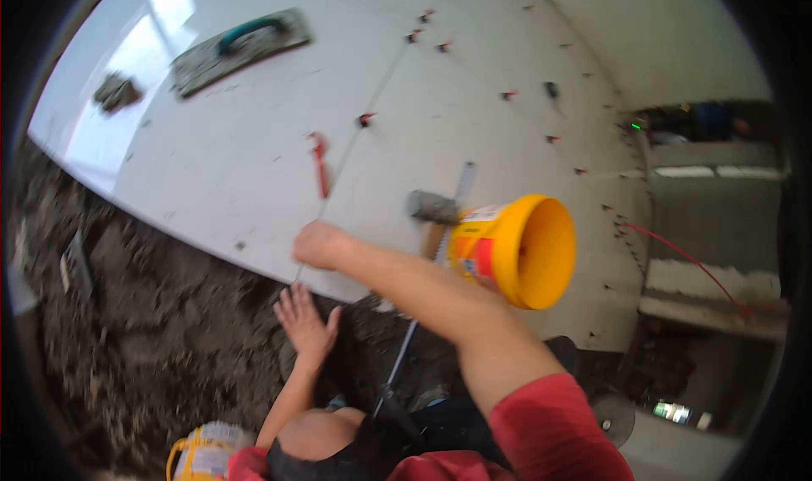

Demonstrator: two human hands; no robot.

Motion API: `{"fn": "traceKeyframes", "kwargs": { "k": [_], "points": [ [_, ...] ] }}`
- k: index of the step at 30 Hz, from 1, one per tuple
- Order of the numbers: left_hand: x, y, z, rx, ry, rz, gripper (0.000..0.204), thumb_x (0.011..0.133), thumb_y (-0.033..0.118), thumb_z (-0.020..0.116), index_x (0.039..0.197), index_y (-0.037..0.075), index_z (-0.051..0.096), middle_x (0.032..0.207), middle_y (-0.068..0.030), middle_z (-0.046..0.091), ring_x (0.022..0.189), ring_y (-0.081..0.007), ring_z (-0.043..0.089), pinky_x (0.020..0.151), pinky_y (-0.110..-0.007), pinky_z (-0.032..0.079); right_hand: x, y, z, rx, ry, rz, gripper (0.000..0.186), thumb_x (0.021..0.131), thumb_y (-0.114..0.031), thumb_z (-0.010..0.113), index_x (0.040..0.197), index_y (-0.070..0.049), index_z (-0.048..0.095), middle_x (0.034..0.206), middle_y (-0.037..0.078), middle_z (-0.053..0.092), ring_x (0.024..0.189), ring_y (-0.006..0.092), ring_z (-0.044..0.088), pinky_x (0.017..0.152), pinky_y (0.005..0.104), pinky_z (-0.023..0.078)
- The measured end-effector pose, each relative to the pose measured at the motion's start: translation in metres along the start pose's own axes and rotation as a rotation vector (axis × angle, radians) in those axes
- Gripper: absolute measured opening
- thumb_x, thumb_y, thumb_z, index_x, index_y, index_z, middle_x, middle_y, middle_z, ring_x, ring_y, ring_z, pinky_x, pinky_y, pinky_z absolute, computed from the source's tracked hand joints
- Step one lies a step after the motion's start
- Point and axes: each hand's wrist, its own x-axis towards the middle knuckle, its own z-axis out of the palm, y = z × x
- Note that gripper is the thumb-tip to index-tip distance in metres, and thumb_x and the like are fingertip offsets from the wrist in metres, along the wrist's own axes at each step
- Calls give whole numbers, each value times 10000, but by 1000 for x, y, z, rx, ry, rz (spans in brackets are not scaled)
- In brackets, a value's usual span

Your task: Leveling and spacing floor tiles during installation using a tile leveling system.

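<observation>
My right hand (321, 244) is closed at the joint between two large pale tiles (228, 160), close to their near edge. Whatever its fingers hold, if anything, is hidden. Just below it, my left hand (306, 325) has its fingers spread at the tile edge, over dark mortar (169, 295); it holds nothing. A slim red tool (320, 166) lies beside the joint, beyond my right hand. Farther along that joint stands a small red-and-black tile spacer clip (365, 121). Right of my right forearm are a mallet (433, 206) with a grey head and a yellow bucket (541, 253) lying on its side.
A mortar-smeared float (245, 54) with a green handle rests at the far left, near a grey lump (117, 92). Several clips dot the tiles. A red cord (689, 257) runs at the right. Another yellow-handled bucket (207, 456) stands at lower left.
</observation>
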Motion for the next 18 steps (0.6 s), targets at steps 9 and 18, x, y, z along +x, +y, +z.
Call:
{"fn": "traceKeyframes", "kwargs": {
  "k": [9,18],
  "points": [
    [-3,30,17,-57,16,95,946,976,495,696,1653,-47,320,1771,-201,272,1629,-447,218,1337,-607,106,-34,5,23,-78,9,113,101,876,-175,678,895,-99,742,863,106,795,866,313,788,719,461,614],
    [2,26,4,-66,-21,87,959,982,503,676,1654,-67,297,1764,-231,267,1623,-455,220,1335,-617,101,-37,14,13,39,1,113,160,976,-185,578,1001,-40,641,902,179,763,874,374,776,742,498,614]
  ]
}}
